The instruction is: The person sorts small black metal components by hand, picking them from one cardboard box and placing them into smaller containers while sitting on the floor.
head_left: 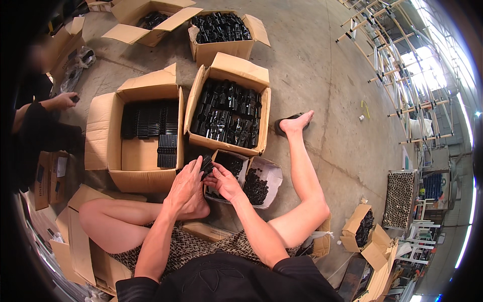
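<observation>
My left hand [185, 182] grips a small black plastic part [207, 164] just above a small open box. My right hand [224, 182] touches the same part from the right, fingers curled on it. Below the hands sit two small cardboard boxes: one [245, 163] holds black parts, the other [271, 178] holds small black pieces. In front stand a large carton [108, 146] with neatly stacked black parts and another carton [265, 118] full of loose black parts.
I sit on a concrete floor with legs spread, right foot [297, 122] in a sandal. More cartons [231, 48] of black parts stand farther off. Another person [40, 121] sits at the left. A metal rack [397, 65] stands at the right.
</observation>
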{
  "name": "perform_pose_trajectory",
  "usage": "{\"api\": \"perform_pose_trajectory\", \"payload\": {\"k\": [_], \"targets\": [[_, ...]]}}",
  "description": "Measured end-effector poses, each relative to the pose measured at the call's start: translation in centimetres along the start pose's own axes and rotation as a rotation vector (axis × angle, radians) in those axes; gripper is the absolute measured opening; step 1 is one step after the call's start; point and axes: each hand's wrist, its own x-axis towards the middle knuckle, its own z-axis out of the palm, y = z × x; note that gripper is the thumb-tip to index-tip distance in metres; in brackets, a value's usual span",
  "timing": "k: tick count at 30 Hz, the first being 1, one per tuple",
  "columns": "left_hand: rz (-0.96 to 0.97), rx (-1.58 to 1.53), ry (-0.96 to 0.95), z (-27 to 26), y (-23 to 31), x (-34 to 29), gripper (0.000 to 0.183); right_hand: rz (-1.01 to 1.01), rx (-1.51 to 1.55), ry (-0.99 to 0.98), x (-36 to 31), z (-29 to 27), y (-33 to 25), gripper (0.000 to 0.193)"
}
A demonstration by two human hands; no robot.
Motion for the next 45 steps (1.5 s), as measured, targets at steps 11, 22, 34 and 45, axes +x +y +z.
{"api": "perform_pose_trajectory", "payload": {"k": [11, 22, 34, 45], "targets": [[0.109, 0.121, 0.055, 0.6, -0.2, 0.1, 0.053, 0.05, 0.01, 0.143, -0.1, -0.3, -0.2, 0.032], [-0.104, -0.276, 0.048, 3.6, -2.3, -0.9, 0.041, 0.015, -0.143, 0.121, 0.5, 0.6, 1.0, 0.026], [-0.283, -0.484, -0.019, 4.0, -4.4, -1.2, 0.038, -0.157, -0.885, 0.142, 1.0, 2.3, 0.5, 0.043], [0.024, -0.198, 0.052, 2.4, -2.2, -0.1, 0.042, -0.135, -0.442, 0.197, -0.5, 3.7, -0.9, 0.038]]}}
